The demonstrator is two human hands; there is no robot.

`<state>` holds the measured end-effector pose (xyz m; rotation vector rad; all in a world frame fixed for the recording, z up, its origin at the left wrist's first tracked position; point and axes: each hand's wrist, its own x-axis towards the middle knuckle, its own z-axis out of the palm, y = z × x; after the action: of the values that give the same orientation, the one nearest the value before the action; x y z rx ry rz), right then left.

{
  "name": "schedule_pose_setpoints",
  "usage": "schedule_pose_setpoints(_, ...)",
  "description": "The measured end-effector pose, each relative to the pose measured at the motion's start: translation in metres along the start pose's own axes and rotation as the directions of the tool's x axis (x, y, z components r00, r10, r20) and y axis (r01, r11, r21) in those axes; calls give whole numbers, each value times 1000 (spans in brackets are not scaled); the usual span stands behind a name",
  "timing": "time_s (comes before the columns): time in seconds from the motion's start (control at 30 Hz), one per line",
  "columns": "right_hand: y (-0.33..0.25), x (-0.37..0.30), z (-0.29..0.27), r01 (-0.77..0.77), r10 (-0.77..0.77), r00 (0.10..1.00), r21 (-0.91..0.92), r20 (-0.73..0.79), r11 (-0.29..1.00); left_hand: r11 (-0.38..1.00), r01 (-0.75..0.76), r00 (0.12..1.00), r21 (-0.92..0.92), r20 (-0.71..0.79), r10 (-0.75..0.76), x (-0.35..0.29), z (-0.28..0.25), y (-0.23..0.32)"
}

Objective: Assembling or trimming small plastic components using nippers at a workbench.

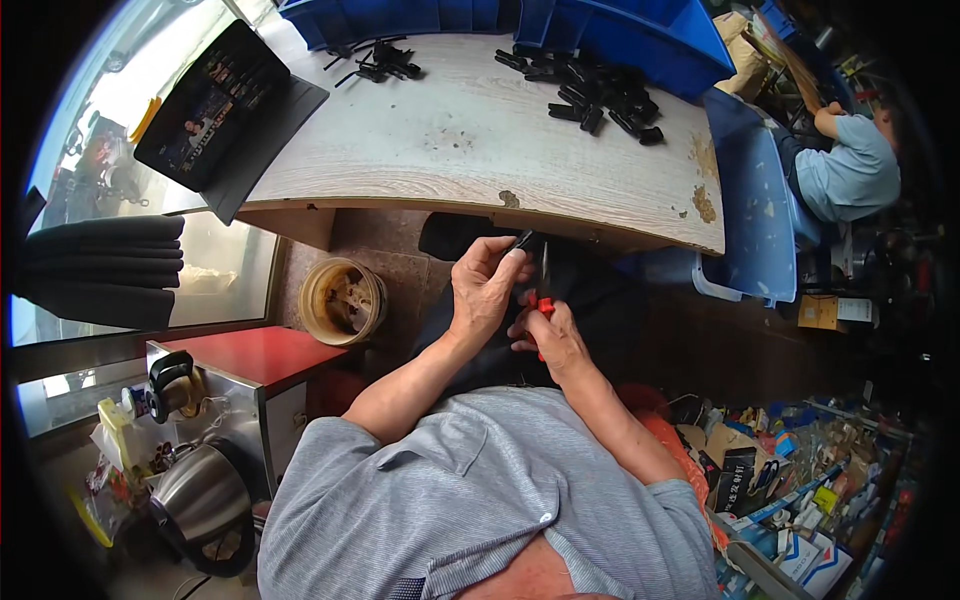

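In front of my lap, my left hand (482, 280) pinches a small black piece (523, 240) between thumb and fingertips. Just to its right, my right hand (556, 335) is wrapped round red-handled pliers (545, 303), whose narrow dark jaws point up beside the black piece. Whether the jaws touch the piece I cannot tell. Beyond my hands, on the worn pale table (430, 150), lie a pile of short black parts (590, 95) at the right and a smaller heap of black parts with thin ends (385, 62) at the left.
A tablet (215, 110) leans at the table's left end. Blue bins (640, 40) line the far edge; a blue tub (750, 200) stands right. A round bucket (343, 302) is left of my knees, by a red-topped cabinet (250, 355). Clutter fills the lower right. Another person (850, 165) sits far right.
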<state>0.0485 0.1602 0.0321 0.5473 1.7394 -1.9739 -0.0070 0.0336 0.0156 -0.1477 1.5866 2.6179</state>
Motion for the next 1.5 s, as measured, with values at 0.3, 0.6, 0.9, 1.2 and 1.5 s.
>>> schedule_pose_setpoints(0.3,1,4,0,46,-45,999,-211,8,976,999,-9,1000,40,-5,9,-1,4,-1)
schedule_pose_setpoints(0.6,-1,4,1,30,-31,1000,-248,-1,968,996,-21,999,91,-31,24,-2,5,-5)
schedule_pose_setpoints(0.9,15,12,0,84,-94,993,-146,-64,986,993,-56,998,103,-11,58,-5,8,-11)
schedule_pose_setpoints(1.2,8,3,0,71,-81,993,-108,-87,992,940,-107,994,324,53,95,-1,6,-12)
schedule_pose_setpoints(1.5,8,6,-11,76,-51,990,194,-131,978,619,-453,890,641,294,348,66,47,61)
